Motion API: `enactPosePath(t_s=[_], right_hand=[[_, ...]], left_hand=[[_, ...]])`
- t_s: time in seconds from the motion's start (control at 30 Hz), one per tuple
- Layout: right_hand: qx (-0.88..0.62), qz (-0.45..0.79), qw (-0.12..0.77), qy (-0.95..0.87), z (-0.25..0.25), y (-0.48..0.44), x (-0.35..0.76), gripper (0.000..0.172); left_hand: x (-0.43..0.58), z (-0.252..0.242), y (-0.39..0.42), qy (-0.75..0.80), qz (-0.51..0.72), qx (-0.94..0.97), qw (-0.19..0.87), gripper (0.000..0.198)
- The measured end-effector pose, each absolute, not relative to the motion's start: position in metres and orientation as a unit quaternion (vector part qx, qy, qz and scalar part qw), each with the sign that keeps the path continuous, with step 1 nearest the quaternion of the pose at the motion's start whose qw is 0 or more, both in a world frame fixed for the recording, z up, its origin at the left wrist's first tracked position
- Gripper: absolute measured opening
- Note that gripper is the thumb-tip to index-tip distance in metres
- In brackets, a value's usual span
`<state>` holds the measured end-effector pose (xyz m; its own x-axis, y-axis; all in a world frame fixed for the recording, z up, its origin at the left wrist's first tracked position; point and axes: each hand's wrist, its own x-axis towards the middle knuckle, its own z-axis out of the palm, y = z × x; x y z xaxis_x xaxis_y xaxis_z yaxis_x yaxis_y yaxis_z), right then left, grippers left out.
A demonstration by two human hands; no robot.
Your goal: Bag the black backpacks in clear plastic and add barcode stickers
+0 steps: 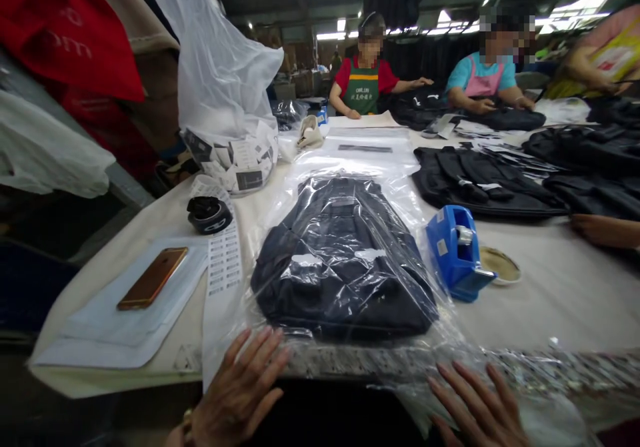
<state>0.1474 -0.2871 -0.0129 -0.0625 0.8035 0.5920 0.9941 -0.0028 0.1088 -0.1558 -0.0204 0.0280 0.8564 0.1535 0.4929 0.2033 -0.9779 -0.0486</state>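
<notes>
Partly cropped: wrists cut off below.
Grip open on left hand (240,388) and right hand (481,408), flat on bagged garment (345,260); bag edge lost in glare; pale bench (565,290), dim workshop.

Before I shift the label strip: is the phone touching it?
Apart. The head view shows the phone lying on white sheets, with a bare band of sheet between it and the label strip.
</notes>
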Motion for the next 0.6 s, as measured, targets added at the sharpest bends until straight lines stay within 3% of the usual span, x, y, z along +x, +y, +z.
enactPosePath(t_s=[0.27,0.6], right_hand=[[-0.673,-0.243,0.112,-0.689,-0.02,-0.266,0.16,0.043],[-0.637,-0.207,0.19,-0.718,-0.015,-0.255,0.156,0.024]], left_hand=[[-0.121,0.0,-0.017,-0.043,-0.229,-0.971,0.051,0.032],[-0.119,-0.001,-0.019,-0.05,-0.262,-0.962,0.058,0.025]])
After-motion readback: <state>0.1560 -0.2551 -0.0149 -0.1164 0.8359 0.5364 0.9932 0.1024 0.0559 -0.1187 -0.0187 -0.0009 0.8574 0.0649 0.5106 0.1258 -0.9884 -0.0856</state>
